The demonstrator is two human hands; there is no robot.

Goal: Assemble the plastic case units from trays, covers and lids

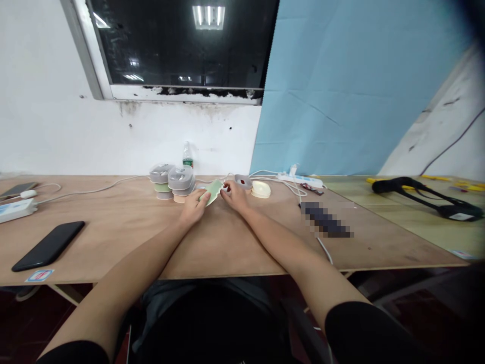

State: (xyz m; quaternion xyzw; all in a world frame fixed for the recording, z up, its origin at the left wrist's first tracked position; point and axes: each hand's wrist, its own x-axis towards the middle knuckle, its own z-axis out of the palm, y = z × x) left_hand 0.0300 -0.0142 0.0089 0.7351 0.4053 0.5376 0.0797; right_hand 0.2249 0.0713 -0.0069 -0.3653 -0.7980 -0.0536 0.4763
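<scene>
Here the green case point(213, 191) sits between both hands on the table point(235, 242), tilted up off the wood, just right of the stacked cases point(172, 183). The left hand point(194, 206) closes its fingers around the green case's near left end; the right hand point(235, 195) pinches at its far right end, though what the fingertips do there is too small to tell. The case looks like a thin plastic shell, so it is probably light, stiff and a little slick, and best taken by its two ends, as the hands have it now.

Just right of the green case lie a grey case point(242, 181) and a cream one point(261, 189), both near the right hand's knuckles. Behind the stacks stands a bottle point(187, 155). Farther right of the green case a power strip point(300, 179) trails white cables toward the hands; these and the close stacks seem the likeliest things to snag or topple. Well left of the green case lies a phone point(49, 245), and far right a black tool point(428, 197).
</scene>
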